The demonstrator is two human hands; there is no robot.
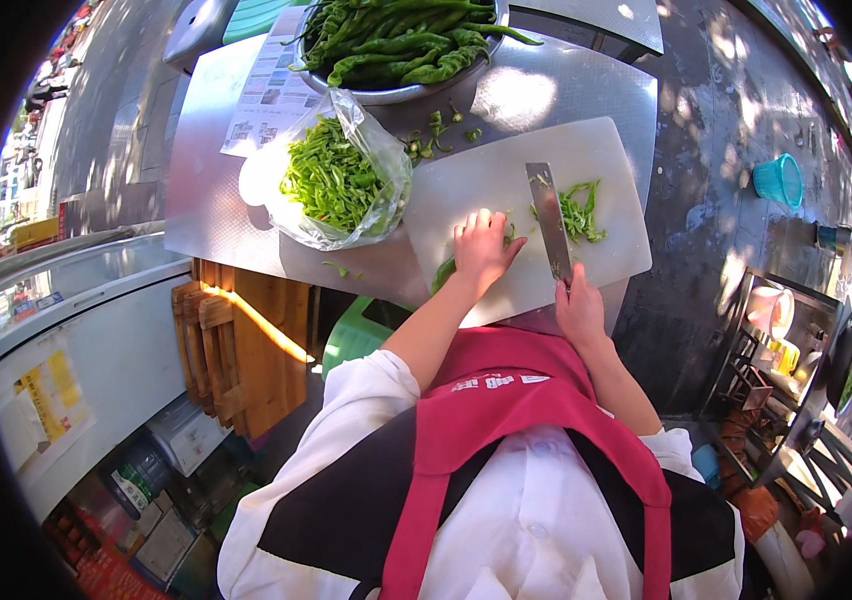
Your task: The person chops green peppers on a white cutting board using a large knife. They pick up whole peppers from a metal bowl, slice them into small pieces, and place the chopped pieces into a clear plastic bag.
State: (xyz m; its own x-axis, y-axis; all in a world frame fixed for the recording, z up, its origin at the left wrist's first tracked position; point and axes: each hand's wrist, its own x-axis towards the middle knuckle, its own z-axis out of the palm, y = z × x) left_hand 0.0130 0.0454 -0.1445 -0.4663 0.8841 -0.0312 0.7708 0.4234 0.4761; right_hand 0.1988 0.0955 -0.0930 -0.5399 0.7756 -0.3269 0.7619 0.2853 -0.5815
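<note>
On a white cutting board (586, 150), my right hand (580, 303) grips the handle of a broad-bladed cleaver (549, 215), its blade pointing away from me. To the cleaver's right lies a small heap of sliced green pepper (582, 213). My left hand (481, 250) is bent over a green pepper (443, 274), pressing it to the board left of the blade. The fingers hide most of that pepper. Left of the board stands an open clear plastic bag (384, 160) full of shredded green pepper (331, 175).
A metal bowl (386, 97) heaped with long green peppers (406, 40) stands at the table's far side. Pepper stems (434, 135) lie beside it. A printed sheet (271, 90) is under the bag's far side. A green stool (351, 335) sits below the metal table (211, 190).
</note>
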